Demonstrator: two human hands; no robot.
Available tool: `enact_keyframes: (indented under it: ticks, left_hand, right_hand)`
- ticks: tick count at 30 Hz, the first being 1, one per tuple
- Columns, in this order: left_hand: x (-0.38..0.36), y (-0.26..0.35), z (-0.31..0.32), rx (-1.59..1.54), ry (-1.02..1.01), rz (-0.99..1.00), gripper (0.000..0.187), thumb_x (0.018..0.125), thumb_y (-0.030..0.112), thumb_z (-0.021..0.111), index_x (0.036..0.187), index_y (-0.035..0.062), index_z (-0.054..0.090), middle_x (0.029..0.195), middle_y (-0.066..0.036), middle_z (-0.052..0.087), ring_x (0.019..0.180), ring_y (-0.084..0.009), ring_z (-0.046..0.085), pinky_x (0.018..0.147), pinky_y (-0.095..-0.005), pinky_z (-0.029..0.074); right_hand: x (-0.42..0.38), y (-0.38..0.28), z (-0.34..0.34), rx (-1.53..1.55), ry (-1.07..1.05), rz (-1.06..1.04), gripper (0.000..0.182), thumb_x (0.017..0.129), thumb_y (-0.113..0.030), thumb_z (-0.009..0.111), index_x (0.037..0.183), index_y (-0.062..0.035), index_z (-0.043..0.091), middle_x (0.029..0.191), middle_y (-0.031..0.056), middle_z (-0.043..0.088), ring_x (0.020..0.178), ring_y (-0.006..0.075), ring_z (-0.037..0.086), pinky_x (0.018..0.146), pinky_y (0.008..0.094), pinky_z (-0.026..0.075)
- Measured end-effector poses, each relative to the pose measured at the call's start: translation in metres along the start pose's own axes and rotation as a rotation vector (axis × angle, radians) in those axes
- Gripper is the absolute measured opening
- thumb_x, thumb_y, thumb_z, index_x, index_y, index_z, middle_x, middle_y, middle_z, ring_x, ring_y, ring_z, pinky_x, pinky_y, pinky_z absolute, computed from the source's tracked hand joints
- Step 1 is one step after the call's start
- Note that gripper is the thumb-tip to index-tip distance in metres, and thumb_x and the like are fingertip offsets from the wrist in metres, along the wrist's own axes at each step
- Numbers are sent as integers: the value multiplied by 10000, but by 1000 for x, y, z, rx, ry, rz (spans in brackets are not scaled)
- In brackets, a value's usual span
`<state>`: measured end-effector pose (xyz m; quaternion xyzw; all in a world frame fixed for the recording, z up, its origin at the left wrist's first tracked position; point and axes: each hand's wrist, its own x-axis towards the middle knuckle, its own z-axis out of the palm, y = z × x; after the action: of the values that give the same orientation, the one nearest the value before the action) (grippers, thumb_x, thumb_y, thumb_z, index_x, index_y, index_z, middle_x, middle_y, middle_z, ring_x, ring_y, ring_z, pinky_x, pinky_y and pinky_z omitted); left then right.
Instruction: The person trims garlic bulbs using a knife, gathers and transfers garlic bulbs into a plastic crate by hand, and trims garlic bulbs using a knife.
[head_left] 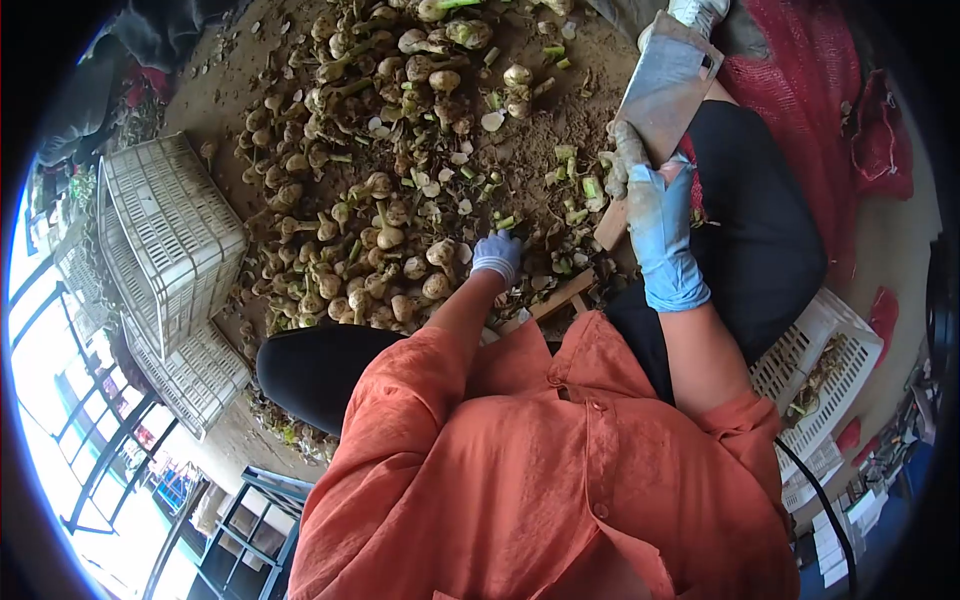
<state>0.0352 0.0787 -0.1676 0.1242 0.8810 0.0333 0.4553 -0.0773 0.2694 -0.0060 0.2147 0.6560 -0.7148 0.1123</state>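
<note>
My right hand [658, 215], in a dirty blue glove, is closed round a cleaver. The broad metal blade of the cleaver [668, 95] points up and away, and its wooden handle [610, 226] shows below the fingers. My left hand [497, 256], in a pale blue-violet glove, reaches down at the near right edge of a pile of garlic bulbs [388, 236]. Its fingers are bunched, with a short green stalk piece [508, 222] at the fingertips. What they hold underneath is hidden. Cut stalk pieces [592, 188] lie between the two hands.
White plastic crates [195, 235] stand at the left, and another crate [835, 350] holding dry scraps is at the right. A red mesh bag [795, 90] lies beyond my right knee. Wooden slats [565, 297] sit between my legs. Dirt and peelings cover the ground.
</note>
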Motion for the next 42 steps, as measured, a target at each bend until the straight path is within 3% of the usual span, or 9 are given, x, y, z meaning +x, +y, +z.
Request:
enact_keyframes:
  ticks: [4, 6, 8, 21, 25, 28, 36, 37, 42]
  left_hand:
    - [-1, -29, -34, -1051, 116, 1, 494, 747, 206, 659, 1176, 21, 499, 1049, -163, 583, 892, -223, 597, 785, -326, 495]
    - [-14, -30, -66, -1461, 184, 72, 493, 766, 153, 634, 1200, 1, 458, 997, -126, 589, 811, -183, 575, 741, -306, 501]
    - [-64, -16, -120, -1663, 174, 127, 484, 809, 178, 628, 1214, -4, 436, 1002, -106, 582, 854, -152, 546, 778, -288, 476]
    - [-149, -37, -140, -1222, 694, 383, 412, 755, 147, 603, 1122, -8, 496, 997, -106, 572, 923, -171, 539, 836, -293, 445]
    - [-144, -46, -138, -1606, 622, 348, 594, 844, 281, 635, 1308, 21, 371, 1109, -77, 521, 1010, -178, 505, 917, -290, 405]
    - [-138, -41, -143, -1800, 302, 508, 663, 823, 295, 664, 1359, 97, 326, 1049, -53, 534, 859, -117, 556, 686, -258, 506]
    - [-152, -44, -155, -597, 858, 44, 490, 720, 231, 726, 1100, 23, 498, 997, -119, 594, 882, -193, 596, 753, -311, 490]
    - [-150, -43, -151, -1084, 743, 115, 526, 692, 259, 736, 1080, 25, 469, 957, -134, 602, 876, -231, 610, 741, -322, 489]
    - [-141, -47, -134, -1092, 859, 386, 660, 687, 241, 742, 1174, -2, 368, 887, -122, 617, 843, -223, 609, 736, -313, 484]
  right_hand:
    - [-4, 14, 12, -164, -64, -72, 198, 860, -215, 634, 851, -23, 586, 705, 31, 624, 526, 103, 543, 449, 272, 389]
    - [-5, 23, 21, -443, -67, -754, 194, 866, -198, 609, 852, -6, 582, 722, 91, 645, 537, 184, 584, 482, 322, 427]
    - [-15, 22, 23, -651, -156, -614, 165, 875, -212, 575, 883, -47, 579, 662, 163, 592, 568, 323, 587, 505, 370, 452]
    - [-18, 45, -6, -1248, -296, -442, 176, 871, -252, 537, 866, -81, 575, 722, 161, 629, 659, 339, 623, 546, 418, 483]
    - [-24, 29, 6, -959, -169, -575, 202, 873, -262, 548, 882, -63, 581, 672, 162, 613, 637, 340, 616, 522, 409, 467]
    - [-29, 21, 33, -694, -261, -650, 199, 863, -246, 572, 878, -48, 577, 645, 158, 600, 622, 343, 609, 508, 403, 452]
    - [-54, 1, 57, -728, -273, -631, 141, 847, -195, 593, 865, -56, 570, 644, 149, 592, 596, 326, 607, 505, 387, 456]
    - [-60, -3, 59, -746, -283, -699, 129, 818, -161, 612, 889, -60, 576, 657, 143, 597, 603, 321, 610, 511, 385, 462]
    - [-71, -5, 64, -897, -373, -1058, 397, 626, -41, 677, 1013, -58, 590, 749, 100, 618, 628, 268, 611, 567, 354, 469]
